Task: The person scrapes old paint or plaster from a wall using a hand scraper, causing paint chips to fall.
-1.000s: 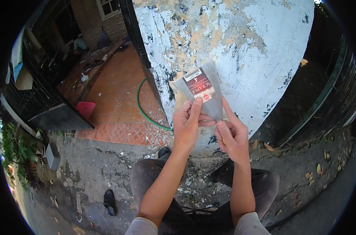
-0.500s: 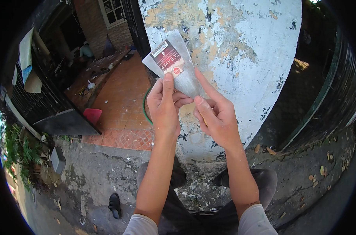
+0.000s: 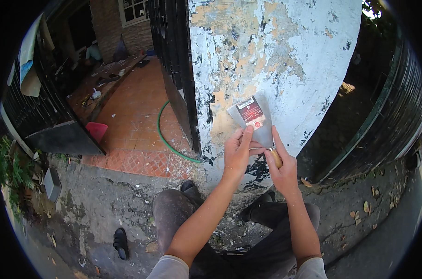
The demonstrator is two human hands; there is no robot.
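A paint scraper (image 3: 265,130) with a wide metal blade, a dark red label and a wooden handle is in both hands in front of the wall. My left hand (image 3: 239,151) pinches the blade's left side, thumb on the lower part of the label. Around the wooden handle, my right hand (image 3: 281,166) is closed, its index finger stretched up along the blade's right edge. The blade points up and slightly left. Behind it, the white wall (image 3: 308,60) has peeling paint with tan and dark bare patches.
Left of the wall, a black metal gate (image 3: 176,60) borders an orange tiled floor (image 3: 132,125). A green hose (image 3: 163,135) curves over the tiles near a red dustpan-like piece (image 3: 96,131). One black sandal (image 3: 121,243) lies on the rough concrete. A dark fence (image 3: 373,125) runs along the right.
Both hands and the scraper have moved down and to the right in view, farther from me. The wooden handle now shows. The view has shifted, revealing more of the gate and hose.
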